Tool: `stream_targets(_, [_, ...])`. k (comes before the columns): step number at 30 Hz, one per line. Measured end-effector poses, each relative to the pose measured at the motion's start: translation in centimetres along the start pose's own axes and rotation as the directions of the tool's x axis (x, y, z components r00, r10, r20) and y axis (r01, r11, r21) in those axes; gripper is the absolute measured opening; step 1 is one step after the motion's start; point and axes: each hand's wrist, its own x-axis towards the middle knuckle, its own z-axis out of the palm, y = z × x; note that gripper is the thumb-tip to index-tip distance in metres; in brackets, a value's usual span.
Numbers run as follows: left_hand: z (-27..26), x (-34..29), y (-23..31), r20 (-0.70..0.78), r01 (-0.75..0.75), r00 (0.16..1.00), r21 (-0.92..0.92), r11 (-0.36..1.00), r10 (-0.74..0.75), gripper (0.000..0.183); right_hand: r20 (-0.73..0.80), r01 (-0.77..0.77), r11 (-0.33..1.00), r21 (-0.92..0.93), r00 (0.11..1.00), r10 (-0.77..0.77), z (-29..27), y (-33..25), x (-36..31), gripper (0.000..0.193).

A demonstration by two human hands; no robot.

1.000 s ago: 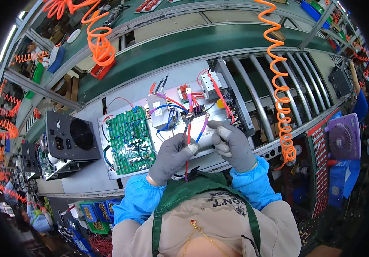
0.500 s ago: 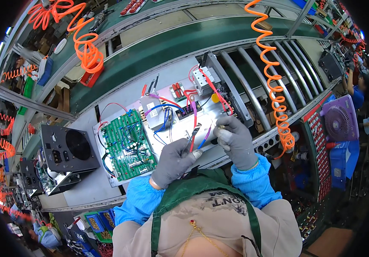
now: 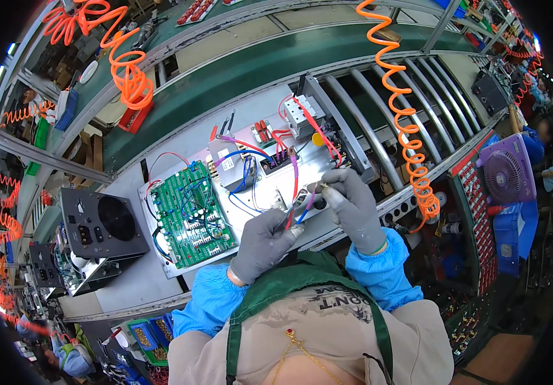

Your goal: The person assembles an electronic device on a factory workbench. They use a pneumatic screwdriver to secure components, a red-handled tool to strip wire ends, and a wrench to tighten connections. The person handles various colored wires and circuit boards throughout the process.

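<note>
Left hand (image 3: 262, 244): our fingers clamp small cutters (image 3: 295, 212), now brought to the wire.
Right hand (image 3: 353, 208): pinches the purple wire (image 3: 294, 168), pulled lower toward us.
Wire: over the metal chassis (image 3: 270, 192), beside the green board (image 3: 190, 215).

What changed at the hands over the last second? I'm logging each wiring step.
The right hand moved right, drawing the wire between both hands. The left hand now holds a red-handled tool at that wire. The green circuit board and metal chassis stayed put.
</note>
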Motion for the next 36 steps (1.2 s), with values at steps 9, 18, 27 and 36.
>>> stream_targets(9, [1.0, -0.2, 0.4, -0.03, -0.156, 0.987, 0.081, 0.984, 0.159, 0.018, -0.027, 0.081, 0.985, -0.15, 0.996, -0.087, 1.1, 1.6, -0.4, 0.031])
stream_targets(18, [-1.2, 1.3, 1.7, -0.222, -0.271, 0.943, -0.083, 0.959, 0.247, 0.012, -0.134, 0.314, 0.806, -0.502, 0.892, -0.431, -1.8, 2.0, 0.5, 0.025])
stream_targets(27, [-14.2, 4.4, 3.9, -0.606, 0.117, 0.794, 0.234, 0.965, 0.051, 0.021, 0.002, 0.359, 0.768, -0.53, 0.906, -0.423, -2.9, 2.2, -0.7, 0.02])
stream_targets(36, [-7.8, 7.6, 3.9, 0.05, -0.336, 0.941, 0.278, 0.9, 0.335, 0.026, -0.022, 0.3, 0.822, -0.484, 0.935, -0.354, -3.8, 2.1, -0.8, 0.024])
